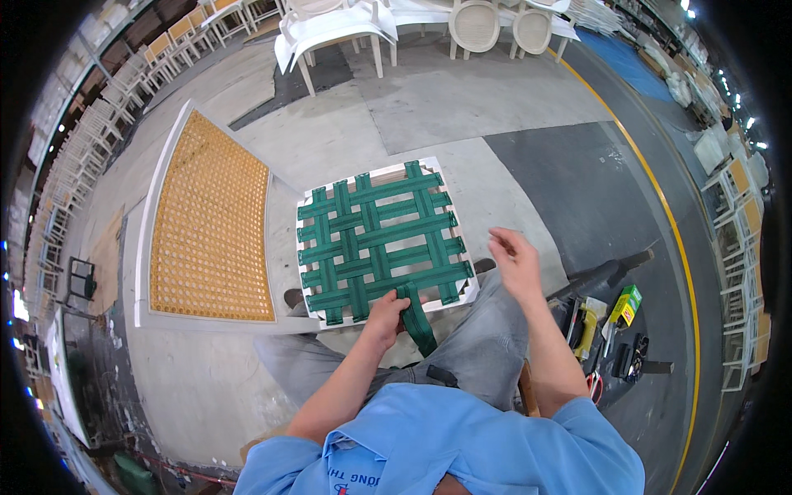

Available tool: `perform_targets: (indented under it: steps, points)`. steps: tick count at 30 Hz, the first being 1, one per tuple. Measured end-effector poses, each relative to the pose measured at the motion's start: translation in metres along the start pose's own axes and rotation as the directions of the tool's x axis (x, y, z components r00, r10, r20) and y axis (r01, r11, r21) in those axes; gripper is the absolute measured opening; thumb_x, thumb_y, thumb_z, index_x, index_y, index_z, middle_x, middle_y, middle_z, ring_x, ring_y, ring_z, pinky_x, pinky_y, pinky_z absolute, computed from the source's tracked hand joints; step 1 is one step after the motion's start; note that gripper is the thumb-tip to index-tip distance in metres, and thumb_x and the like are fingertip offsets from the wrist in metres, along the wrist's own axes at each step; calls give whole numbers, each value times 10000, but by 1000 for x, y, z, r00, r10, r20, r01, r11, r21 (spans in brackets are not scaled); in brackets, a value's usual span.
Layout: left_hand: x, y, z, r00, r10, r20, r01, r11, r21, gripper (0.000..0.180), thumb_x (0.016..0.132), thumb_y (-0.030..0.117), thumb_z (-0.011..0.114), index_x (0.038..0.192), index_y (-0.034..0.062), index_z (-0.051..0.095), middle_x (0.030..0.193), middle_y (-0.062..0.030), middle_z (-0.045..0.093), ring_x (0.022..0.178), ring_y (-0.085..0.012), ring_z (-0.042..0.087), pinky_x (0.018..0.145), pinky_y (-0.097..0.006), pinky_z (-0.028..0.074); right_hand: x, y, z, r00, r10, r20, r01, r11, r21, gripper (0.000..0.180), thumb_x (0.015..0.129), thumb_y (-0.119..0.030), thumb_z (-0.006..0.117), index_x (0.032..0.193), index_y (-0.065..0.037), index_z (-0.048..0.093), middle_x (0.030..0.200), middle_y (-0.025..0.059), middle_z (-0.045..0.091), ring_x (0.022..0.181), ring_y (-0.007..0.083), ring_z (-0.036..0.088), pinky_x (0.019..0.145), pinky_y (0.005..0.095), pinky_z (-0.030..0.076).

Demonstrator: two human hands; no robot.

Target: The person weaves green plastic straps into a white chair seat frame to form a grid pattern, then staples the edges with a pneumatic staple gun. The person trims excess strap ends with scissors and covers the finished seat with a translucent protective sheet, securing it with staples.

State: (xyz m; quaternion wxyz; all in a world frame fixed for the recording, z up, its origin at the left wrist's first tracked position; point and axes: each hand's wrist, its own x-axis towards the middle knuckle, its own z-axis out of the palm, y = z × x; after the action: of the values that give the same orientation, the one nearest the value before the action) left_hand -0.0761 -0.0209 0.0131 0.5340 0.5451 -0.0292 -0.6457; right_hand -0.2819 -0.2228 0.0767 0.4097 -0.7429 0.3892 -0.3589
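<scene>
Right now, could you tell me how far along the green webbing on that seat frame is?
Mostly woven: green webbing already criss-crosses the white seat frame in both directions. In hand: the left hand grips a loose strap end hanging over the near edge; the right hand is raised, empty. That end still looks unfastened.

Head-worn fisheye view, looking steeply down

A single camera on the person's head faces down and forward, close above the white square seat frame woven with green webbing (384, 243); grey concrete floor (462, 99) bends toward the rim.
</scene>
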Motion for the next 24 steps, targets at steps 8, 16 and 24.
perform_targets:
  steps: [8,16,24]
  points:
    - [80,16,-22,983,-145,-117,107,954,-280,316,1007,28,442,1312,16,525,1110,-115,712,887,-220,727,744,-392,643,28,-18,60,976,59,208,-114,959,260,250,994,-118,695,1213,3,707,979,20,707,869,81,619,790,258,512]
    - [138,19,-46,982,-157,-100,55,756,-652,214,933,-31,455,1129,-36,541,1045,-171,650,931,-316,705,815,-450,627,48,-2,108,873,208,441,-305,939,159,241,1005,-147,653,1199,-19,714,959,68,731,840,129,666,771,274,536]
    - [144,10,-17,973,-219,-74,101,690,-716,280,877,-19,479,1132,-113,545,1104,-243,641,1020,-413,681,937,-561,574,97,54,186,447,685,575,-325,724,-609,332,973,-282,653,933,33,750,749,191,698,618,313,701,567,472,569]
